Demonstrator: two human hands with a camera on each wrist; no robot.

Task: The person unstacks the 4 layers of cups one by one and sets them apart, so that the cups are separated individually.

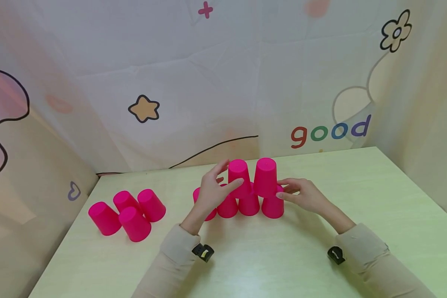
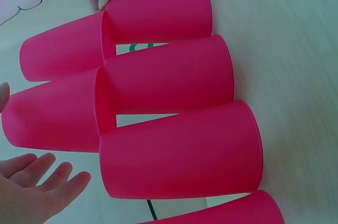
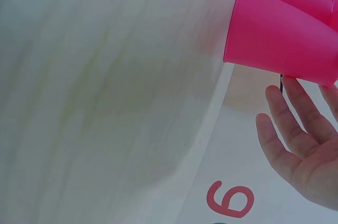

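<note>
Bright pink cups stand upside down in a two-level stack at the middle of the table. Several form the bottom row, among them a right end cup (image 1: 273, 207). Two more sit above, a left upper cup (image 1: 240, 182) and a right upper cup (image 1: 265, 178). My left hand (image 1: 213, 188) is spread around the left upper cup; in the left wrist view its fingers (image 2: 68, 179) are apart from the cup's side. My right hand (image 1: 305, 194) is at the stack's right side, its extended fingertips at the right end cup. The left hand partly hides the bottom row's left end cup (image 1: 196, 194).
To the left on the pale table (image 1: 246, 265), a separate group of pink cups stands upside down, with a front cup (image 1: 135, 224) and a left cup (image 1: 105, 218). A printed cloth backdrop (image 1: 193, 91) hangs behind the table's far edge.
</note>
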